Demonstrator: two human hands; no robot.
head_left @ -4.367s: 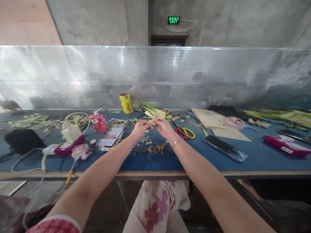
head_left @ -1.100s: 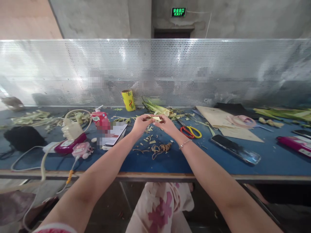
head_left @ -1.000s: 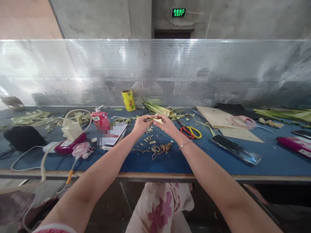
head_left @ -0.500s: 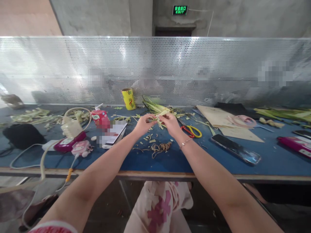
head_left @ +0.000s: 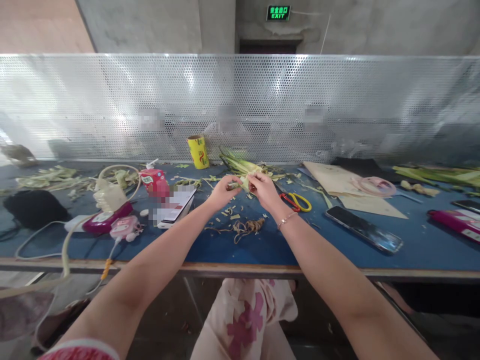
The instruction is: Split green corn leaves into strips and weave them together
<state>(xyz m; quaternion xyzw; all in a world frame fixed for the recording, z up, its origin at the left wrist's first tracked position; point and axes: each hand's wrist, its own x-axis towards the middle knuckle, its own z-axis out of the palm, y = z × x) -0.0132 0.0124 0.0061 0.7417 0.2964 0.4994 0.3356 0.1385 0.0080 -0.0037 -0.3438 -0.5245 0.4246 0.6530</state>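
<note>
Both hands meet over the middle of the blue table. My left hand is closed, its fingertips pinching a pale green piece of plant leaf. On the other side my right hand grips the same leaf piece between thumb and fingers. Just behind them lies a bundle of long green leaves. Scissors with one red and one yellow handle rest to the right of my right hand. Nearer to me is a tangle of brown twine, with small leaf scraps scattered around it.
A yellow cylinder stands before the perforated metal screen. Left are a pink carton, a phone and cables with a power strip. Another phone and cardboard sheets lie right.
My hands stay in nearly the same place. The fingers of my right hand have shifted on the leaf, which now looks shorter and more folded between both hands.
</note>
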